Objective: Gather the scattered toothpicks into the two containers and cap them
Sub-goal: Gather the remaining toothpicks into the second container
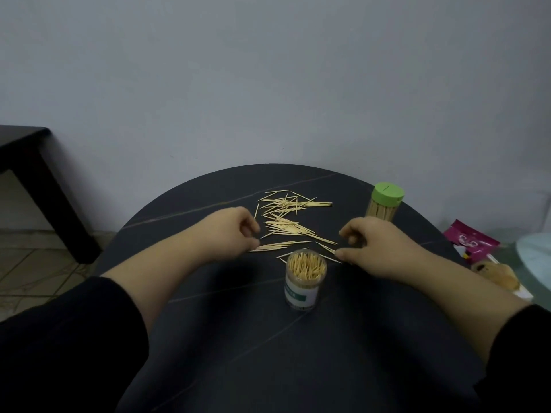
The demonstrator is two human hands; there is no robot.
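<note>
Scattered wooden toothpicks [287,214] lie in a loose heap on the far half of the round dark table [226,332]. An uncapped clear container [305,278] packed with toothpicks stands upright near the middle, in front of the heap. A second container with a green cap [386,202] stands at the far right. My left hand [235,231] has its fingers curled at the left end of a small bundle of toothpicks [280,245]. My right hand [378,245] has curled fingers touching a few toothpicks [328,248] just right of the open container.
The wall rises right behind the table. A dark side table [32,180] stands at the left over a tiled floor. Off the right edge lie a pink packet [471,242], a small brown plush toy [498,275] and a pale round object [536,260].
</note>
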